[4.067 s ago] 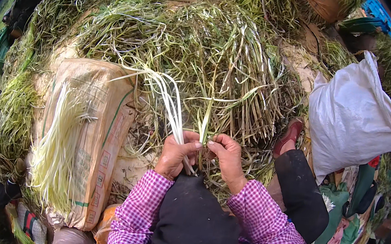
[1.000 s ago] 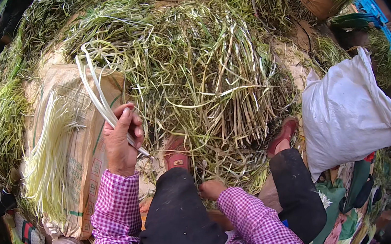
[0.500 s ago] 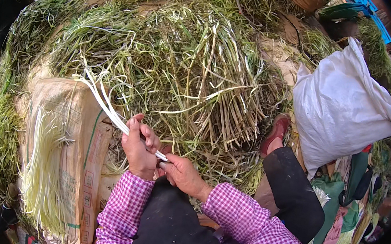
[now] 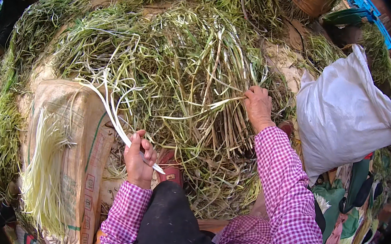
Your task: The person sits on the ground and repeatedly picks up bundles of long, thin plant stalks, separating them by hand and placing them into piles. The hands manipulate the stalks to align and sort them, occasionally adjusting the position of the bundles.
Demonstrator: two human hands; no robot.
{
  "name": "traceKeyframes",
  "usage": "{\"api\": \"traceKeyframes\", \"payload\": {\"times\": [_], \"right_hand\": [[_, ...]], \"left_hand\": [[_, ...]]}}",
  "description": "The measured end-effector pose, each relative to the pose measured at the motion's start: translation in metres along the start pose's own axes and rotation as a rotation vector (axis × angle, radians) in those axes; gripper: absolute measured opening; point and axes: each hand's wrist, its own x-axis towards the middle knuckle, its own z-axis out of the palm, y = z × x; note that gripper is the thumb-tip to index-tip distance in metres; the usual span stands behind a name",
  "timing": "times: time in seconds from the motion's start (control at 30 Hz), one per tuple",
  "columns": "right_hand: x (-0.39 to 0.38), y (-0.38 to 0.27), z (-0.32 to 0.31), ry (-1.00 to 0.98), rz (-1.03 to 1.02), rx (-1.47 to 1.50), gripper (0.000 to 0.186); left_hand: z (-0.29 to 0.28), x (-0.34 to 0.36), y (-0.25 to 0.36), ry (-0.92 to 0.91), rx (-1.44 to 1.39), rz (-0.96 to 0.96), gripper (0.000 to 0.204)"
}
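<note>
My left hand (image 4: 140, 161) is closed round a few long, slim white stalks (image 4: 117, 124), like blanched garlic chives. Their cut ends stick out below the fingers, and the loose tips fan out up and to the left. Reaching forward to the right, my right hand (image 4: 258, 106) has its fingertips pinched at the end of a pale green stalk (image 4: 225, 102). That hand is over the right side of a bundle of untrimmed stalks (image 4: 226, 131), whose brownish root ends point toward me. Around it spreads a broad heap of green and yellowish leaves (image 4: 163, 63).
To my left a woven tan sack (image 4: 91, 130) carries a bunch of pale yellow-white stalks (image 4: 45, 171). On the right stands a full white sack (image 4: 347, 115). Green cloth (image 4: 331, 199) lies below it. More leaf heaps (image 4: 0, 141) line the left, and a blue crate (image 4: 374, 17) is at far right.
My right hand has left the stalks' cut ends beside my left hand and gone forward and right to the bundle. My left hand keeps the white stalks, nearly in place.
</note>
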Motion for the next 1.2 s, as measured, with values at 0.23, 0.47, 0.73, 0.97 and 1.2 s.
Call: {"api": "traceKeyframes", "payload": {"times": [0.23, 0.47, 0.73, 0.97, 1.2], "right_hand": [[-0.047, -0.042, -0.065, 0.072, -0.191, 0.543, 0.011], [-0.148, -0.138, -0.026, -0.65, 0.389, 1.59, 0.019], [-0.185, -0.186, -0.005, -0.616, 0.343, 1.604, 0.016], [-0.187, -0.199, 0.003, -0.426, 0.447, 1.76, 0.011], [-0.18, -0.189, 0.001, -0.384, 0.432, 1.774, 0.009]], "left_hand": [[0.003, -0.011, 0.006, -0.041, 0.009, -0.02, 0.022], [0.007, -0.035, 0.007, -0.054, 0.244, -0.098, 0.018], [-0.007, -0.046, 0.013, -0.125, 0.257, -0.156, 0.016], [-0.006, -0.046, 0.009, -0.09, 0.248, -0.116, 0.017], [-0.003, -0.049, 0.008, -0.132, 0.249, -0.138, 0.024]]}}
